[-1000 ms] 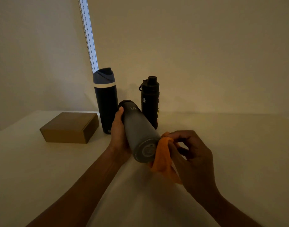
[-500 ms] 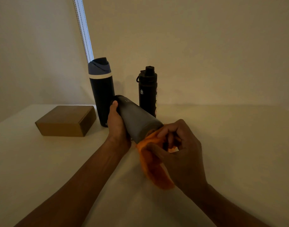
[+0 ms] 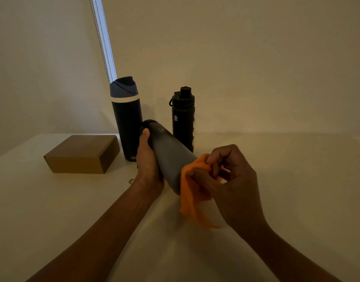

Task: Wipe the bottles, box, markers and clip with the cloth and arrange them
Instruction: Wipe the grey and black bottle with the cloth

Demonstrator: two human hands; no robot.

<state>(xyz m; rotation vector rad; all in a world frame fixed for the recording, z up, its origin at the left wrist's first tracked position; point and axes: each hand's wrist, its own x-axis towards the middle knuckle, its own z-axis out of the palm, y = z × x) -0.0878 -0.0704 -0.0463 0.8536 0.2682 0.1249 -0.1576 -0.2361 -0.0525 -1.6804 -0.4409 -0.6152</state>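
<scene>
One box [image 3: 81, 153] — beside navy bottle [image 3: 127, 127]

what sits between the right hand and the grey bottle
Only the orange cloth, pinched by the right hand and draped over the base end of the grey bottle, which the left hand grips. Nothing else visible.

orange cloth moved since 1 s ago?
Yes. Against the standing black bottle, the orange cloth has slid slightly left, now covering the grey bottle's bottom end.
</scene>
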